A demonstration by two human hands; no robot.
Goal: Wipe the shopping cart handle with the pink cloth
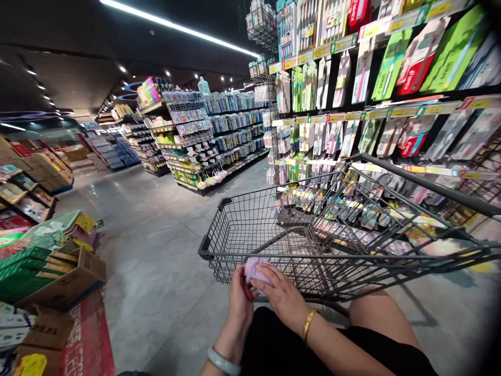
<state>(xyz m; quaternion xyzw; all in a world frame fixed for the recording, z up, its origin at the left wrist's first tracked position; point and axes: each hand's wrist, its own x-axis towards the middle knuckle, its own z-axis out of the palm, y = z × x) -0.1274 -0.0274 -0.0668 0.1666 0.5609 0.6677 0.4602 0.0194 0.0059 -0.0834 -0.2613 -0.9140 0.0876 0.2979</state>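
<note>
A bunched, light purple cloth point(257, 268) is between my two hands, close to the cart's near side. My left hand point(239, 298) is closed around its left and lower part, with a pale bangle on the wrist. From the right, my right hand point(279, 293) presses over the cloth with curled fingers; a gold bracelet circles that wrist. Just beyond both hands stands the dark wire shopping cart point(235, 256), its basket showing bare mesh. Part of the cloth is hidden under my fingers.
Toothbrush packs point(391, 65) hang on a tall shelf at the right, behind the cart handle point(430, 185). Cardboard boxes of goods point(84, 277) stand on the left beside a red strip. Grey floor point(156, 250) runs between, with more shelves point(188, 136) farther back.
</note>
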